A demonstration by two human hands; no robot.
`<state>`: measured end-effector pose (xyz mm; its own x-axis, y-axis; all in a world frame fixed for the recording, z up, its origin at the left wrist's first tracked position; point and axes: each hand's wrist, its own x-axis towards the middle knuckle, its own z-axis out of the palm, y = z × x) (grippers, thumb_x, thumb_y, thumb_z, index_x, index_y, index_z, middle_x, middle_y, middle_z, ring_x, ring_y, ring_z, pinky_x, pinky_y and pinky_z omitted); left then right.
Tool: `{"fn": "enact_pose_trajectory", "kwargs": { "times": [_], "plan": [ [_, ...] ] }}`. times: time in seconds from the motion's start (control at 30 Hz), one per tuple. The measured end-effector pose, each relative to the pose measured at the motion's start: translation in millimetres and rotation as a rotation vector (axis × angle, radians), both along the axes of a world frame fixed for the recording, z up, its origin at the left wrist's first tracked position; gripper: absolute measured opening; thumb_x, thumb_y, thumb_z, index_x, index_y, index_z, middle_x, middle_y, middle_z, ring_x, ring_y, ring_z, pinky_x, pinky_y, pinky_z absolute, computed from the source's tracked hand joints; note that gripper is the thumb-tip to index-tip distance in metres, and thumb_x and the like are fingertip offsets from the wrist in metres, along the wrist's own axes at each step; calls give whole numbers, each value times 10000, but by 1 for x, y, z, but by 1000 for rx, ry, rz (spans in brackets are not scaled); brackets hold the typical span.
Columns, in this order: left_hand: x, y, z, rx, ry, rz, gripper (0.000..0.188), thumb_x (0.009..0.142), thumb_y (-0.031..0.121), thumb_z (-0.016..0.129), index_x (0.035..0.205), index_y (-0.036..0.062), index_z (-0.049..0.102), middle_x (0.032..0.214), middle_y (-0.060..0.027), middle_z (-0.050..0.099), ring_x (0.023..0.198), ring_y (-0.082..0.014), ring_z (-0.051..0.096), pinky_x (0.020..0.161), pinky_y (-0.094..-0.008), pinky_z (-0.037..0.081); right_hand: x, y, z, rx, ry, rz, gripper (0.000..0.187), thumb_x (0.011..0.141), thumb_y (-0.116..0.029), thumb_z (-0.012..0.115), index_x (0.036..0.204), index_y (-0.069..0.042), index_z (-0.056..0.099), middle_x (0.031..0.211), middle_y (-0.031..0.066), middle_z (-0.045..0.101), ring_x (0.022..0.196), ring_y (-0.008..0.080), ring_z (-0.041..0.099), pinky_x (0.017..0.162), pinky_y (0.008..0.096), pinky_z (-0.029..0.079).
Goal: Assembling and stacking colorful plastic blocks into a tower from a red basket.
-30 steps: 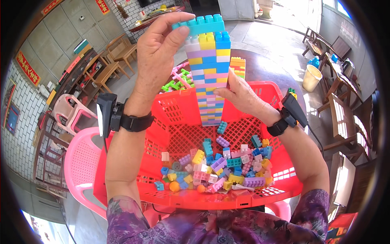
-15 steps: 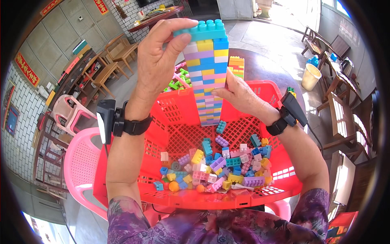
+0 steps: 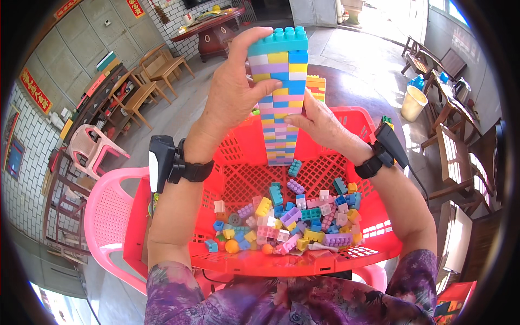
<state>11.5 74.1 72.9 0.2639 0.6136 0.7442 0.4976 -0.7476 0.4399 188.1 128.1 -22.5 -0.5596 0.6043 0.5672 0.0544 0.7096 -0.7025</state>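
A tall, narrow tower of toy building bricks (image 3: 281,97) stands upright in front of me, layered in yellow, blue, purple, pink and white. Its top layer is a teal brick (image 3: 281,44). Around the tower's upper left side my left hand (image 3: 228,92) is closed, its thumb across the front and a fingertip on the teal brick. Lower down, on the right side, my right hand (image 3: 324,125) grips the tower, thumb in front and the other fingers mostly hidden behind. The tower's foot is inside a red plastic basket (image 3: 346,122). Loose bricks (image 3: 290,216) lie across the basket's near part.
A pink plastic chair (image 3: 111,216) stands left of the basket. Behind the tower, a stack of orange and yellow bricks (image 3: 317,86) sits on a dark round table (image 3: 352,89). Farther right are a cream bucket (image 3: 414,104) and wooden benches (image 3: 452,157).
My left hand has slid down from pinching the teal top brick to wrapping the tower's upper side. The tower's top has shifted slightly right. My right hand has hardly moved.
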Motion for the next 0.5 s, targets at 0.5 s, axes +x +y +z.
{"fn": "enact_pose_trajectory", "kwargs": {
  "times": [0.5],
  "plan": [
    [-5,-3,-1,16,-70,-29,648,712,-22,693,1262,172,411,1051,-137,604,850,-291,639,720,-358,505,25,-28,105,321,84,-133,744,773,-104,697,1395,-156,293,1171,134,508,888,206,636,758,319,533]
  ]
}}
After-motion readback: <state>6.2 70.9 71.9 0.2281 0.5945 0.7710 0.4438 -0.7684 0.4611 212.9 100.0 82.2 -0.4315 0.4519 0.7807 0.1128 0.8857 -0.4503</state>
